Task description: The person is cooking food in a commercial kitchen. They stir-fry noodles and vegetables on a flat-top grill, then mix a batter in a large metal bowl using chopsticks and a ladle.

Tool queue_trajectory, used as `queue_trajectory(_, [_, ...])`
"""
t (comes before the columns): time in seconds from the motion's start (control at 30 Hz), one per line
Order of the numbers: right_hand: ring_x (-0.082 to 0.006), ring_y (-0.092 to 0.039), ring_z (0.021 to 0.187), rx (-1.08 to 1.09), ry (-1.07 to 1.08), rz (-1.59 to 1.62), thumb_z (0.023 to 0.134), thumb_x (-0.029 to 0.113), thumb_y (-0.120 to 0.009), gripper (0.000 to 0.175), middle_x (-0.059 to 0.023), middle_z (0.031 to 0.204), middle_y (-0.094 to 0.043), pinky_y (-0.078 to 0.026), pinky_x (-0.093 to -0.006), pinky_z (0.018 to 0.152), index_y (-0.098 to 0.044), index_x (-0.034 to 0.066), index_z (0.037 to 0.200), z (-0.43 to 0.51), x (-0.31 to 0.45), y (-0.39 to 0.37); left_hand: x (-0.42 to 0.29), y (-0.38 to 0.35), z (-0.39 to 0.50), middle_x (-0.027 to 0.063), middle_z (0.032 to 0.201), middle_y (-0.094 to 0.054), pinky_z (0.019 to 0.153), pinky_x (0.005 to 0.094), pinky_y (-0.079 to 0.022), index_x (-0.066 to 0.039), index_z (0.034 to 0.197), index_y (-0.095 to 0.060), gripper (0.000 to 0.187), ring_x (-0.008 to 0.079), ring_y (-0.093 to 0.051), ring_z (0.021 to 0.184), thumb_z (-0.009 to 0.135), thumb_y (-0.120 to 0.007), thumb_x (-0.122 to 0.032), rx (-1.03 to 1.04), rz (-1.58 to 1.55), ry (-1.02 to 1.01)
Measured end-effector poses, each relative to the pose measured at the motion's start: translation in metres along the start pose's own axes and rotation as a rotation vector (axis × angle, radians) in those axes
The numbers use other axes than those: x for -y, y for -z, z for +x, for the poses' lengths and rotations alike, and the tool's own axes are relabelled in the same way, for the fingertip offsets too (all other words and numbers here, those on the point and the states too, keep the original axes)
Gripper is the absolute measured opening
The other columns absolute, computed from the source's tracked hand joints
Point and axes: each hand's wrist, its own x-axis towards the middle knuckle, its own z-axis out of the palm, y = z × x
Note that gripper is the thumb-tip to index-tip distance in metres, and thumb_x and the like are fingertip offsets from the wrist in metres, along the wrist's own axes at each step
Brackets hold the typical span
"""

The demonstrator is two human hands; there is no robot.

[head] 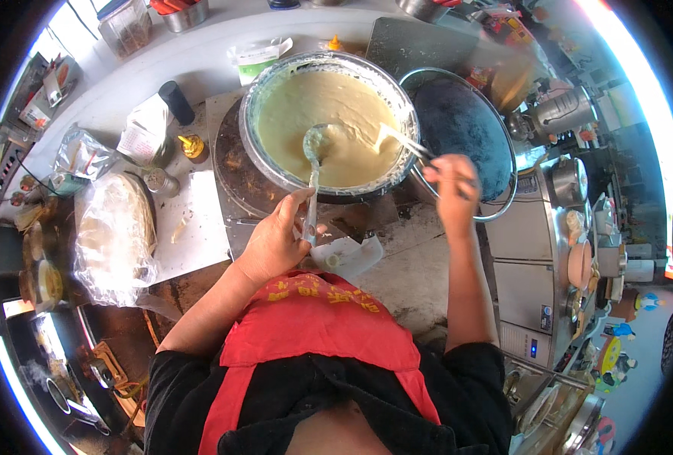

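Observation:
A wide metal pot (249, 149) holds thick, pale yellow batter (291, 108), with dried smears around its inner wall. My left hand (285, 236) grips the handle of a ladle (312, 170), whose batter-coated bowl rests in the batter. My right hand (457, 190), slightly blurred, holds the dark handle of a spatula or scraper (396, 135). Its pale, batter-covered blade is over the right part of the batter; whether it touches the surface I cannot tell. The pot stands over a dark round plate (231, 165), apparently a griddle.
Right of the pot stands a metal-rimmed round vessel with a dark surface (459, 131). On the left lie a plastic-wrapped stack of flatbreads (117, 227), a yellow-capped bottle (192, 148), a shaker jar (162, 183) and a black cylinder (177, 102). A plastic container (351, 256) sits below the pot.

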Motion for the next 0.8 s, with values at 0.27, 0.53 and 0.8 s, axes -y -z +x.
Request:
queue_trajectory(0.27, [-0.0312, -0.062, 0.085, 0.584, 0.467, -0.416, 0.081, 0.009, -0.069, 0.016, -0.0127, 0.1, -0.059, -0.052, -0.0365, 0.072, -0.061, 0.0049, 0.094, -0.036, 0.009, 0.042, 0.026, -0.002, -0.019, 0.0151, 0.1, -0.06, 0.062, 0.0317, -0.052, -0.004, 0.127, -0.044, 0.049, 0.0229, -0.064, 0.07, 0.083, -0.067, -0.008, -0.048, -0.156, 0.051])
queue_trajectory(0.53, [-0.0204, -0.066, 0.073, 0.338, 0.111, -0.129, 0.088, 0.013, -0.064, 0.018, -0.0129, 0.089, -0.063, -0.054, -0.0308, 0.069, -0.059, 0.0001, 0.099, -0.014, 0.023, 0.08, 0.038, -0.004, -0.052, 0.0171, 0.103, -0.06, 0.066, 0.0342, -0.053, -0.004, 0.115, -0.054, 0.029, 0.0297, -0.065, 0.079, 0.088, -0.061, -0.01, -0.18, 0.054, 0.109])
queue_trajectory(0.8, [-0.0262, -0.066, 0.07, -0.113, -0.703, 0.759, 0.096, 0.027, -0.053, 0.029, -0.0181, 0.084, -0.063, -0.058, -0.0362, 0.068, -0.052, -0.0017, 0.091, 0.006, -0.073, 0.023, 0.008, -0.054, -0.075, 0.0162, 0.093, -0.061, 0.067, 0.0332, -0.052, -0.001, 0.104, -0.059, 0.017, 0.0284, -0.064, 0.078, 0.089, -0.06, -0.01, -0.246, 0.076, 0.278])
